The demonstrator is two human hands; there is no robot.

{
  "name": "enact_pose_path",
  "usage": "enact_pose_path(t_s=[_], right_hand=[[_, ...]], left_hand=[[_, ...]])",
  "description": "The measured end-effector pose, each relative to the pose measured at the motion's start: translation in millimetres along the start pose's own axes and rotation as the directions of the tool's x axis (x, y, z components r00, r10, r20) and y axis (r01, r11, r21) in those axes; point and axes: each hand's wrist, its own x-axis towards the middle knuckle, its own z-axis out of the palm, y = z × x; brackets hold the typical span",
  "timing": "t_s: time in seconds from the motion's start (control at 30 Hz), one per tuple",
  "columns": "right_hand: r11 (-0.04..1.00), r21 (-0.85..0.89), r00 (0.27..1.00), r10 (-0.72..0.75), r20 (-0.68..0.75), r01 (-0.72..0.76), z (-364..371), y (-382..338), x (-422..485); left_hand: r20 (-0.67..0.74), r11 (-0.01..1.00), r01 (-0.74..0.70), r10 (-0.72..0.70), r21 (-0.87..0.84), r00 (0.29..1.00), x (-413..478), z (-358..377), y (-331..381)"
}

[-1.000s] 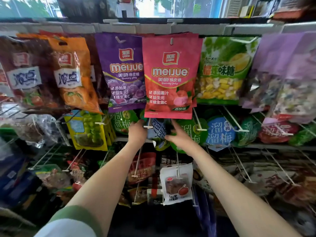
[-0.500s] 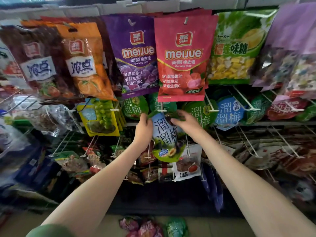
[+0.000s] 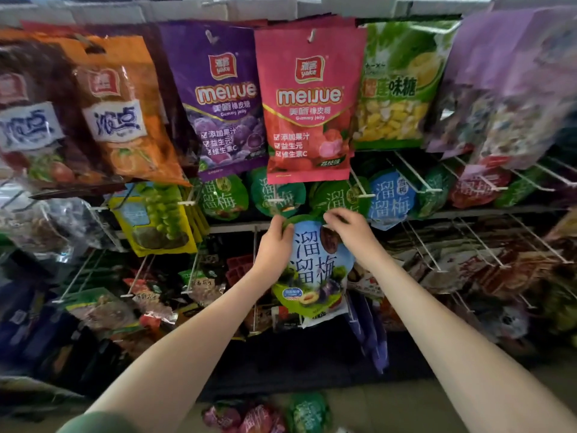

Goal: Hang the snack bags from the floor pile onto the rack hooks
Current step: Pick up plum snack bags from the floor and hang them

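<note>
Hard going at the edges: the bags at the far left and far right of the rack (image 3: 468, 211) smear into blur, and the lower hooks carry a dark jumble of packets I can't name. The floor pile (image 3: 268, 415) is cut off by the bottom edge, with only a few pink and green tops showing.

The top strip of the blue-and-green plum bag (image 3: 315, 270) is partly covered by fingers. Its hang hole is out of sight, and I can't tell whether any hook runs through it.

Now the hands. On the bag's upper left edge is the left hand (image 3: 273, 245), fingers curled over the rim and gripping it. From the upper right comes the right hand (image 3: 352, 235), fingertips (image 3: 331, 217) bent down and pinching the top rim, thumb hidden.

The bag hangs upright between the two hands, its body dropping down past both wrists. Its top sits just under the row of green plum bags (image 3: 223, 198), below the red gummy bag (image 3: 307, 104). A white hook tip (image 3: 276, 200) pokes out just above the left knuckles.
</note>
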Motion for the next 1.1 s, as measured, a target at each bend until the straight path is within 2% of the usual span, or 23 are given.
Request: enact_pose_path(t_s=[0.1,0.2,0.3,0.37,0.43,0.53,0.6,0.67,0.83,0.9,1.0,1.1], right_hand=[[0.995,0.097,1.000,0.018,-0.010,-0.017,5.6,11.9,1.5],[0.996,0.090,0.996,0.000,0.088,-0.008,32.9,26.7,16.1],[0.997,0.073,0.982,-0.017,0.187,0.003,66.6,37.3,38.2],[0.999,0.043,0.979,-0.003,0.202,-0.006,83.6,41.2,56.7],[0.999,0.047,0.990,-0.011,0.140,0.005,96.6,44.9,78.0],[0.992,0.120,0.998,-0.039,-0.044,0.044,113.6,45.5,108.0],[0.981,0.193,0.993,0.042,-0.111,-0.020,122.3,44.3,122.8],[0.964,0.258,0.988,0.101,-0.120,-0.068,124.9,46.3,134.4],[0.935,0.351,0.992,0.092,-0.088,-0.056,124.2,58.0,139.4],[0.952,0.305,0.989,0.037,-0.144,0.009,129.9,60.0,137.0],[0.992,0.051,0.980,-0.105,-0.169,0.115,142.2,60.5,126.1],[0.960,-0.106,0.943,-0.274,-0.187,0.258,153.4,61.5,114.1]], left_hand=[[-0.088,1.000,0.018,-0.018,-0.004,0.996,5.0,-9.8,-12.7],[-0.219,0.999,0.048,-0.043,0.021,0.975,13.0,-33.6,-37.0],[-0.380,0.997,0.079,-0.064,0.023,0.923,23.3,-56.6,-61.6],[-0.465,0.996,0.087,-0.082,-0.009,0.882,28.8,-67.7,-73.4],[-0.513,0.995,0.087,-0.101,-0.051,0.853,34.1,-76.5,-82.5],[-0.559,0.995,0.065,-0.097,-0.077,0.824,45.7,-84.3,-97.2],[-0.560,0.995,0.033,-0.082,-0.097,0.824,50.8,-84.5,-103.7],[-0.553,0.996,0.011,-0.061,-0.094,0.831,50.8,-82.4,-106.0],[-0.538,0.998,-0.002,-0.033,-0.065,0.842,43.1,-81.9,-107.6],[-0.533,0.998,0.010,-0.037,-0.055,0.845,44.7,-84.7,-108.8],[-0.537,1.000,0.022,-0.016,0.005,0.844,49.5,-88.3,-105.5],[-0.550,0.999,0.018,0.010,0.045,0.835,55.9,-92.6,-101.1]])
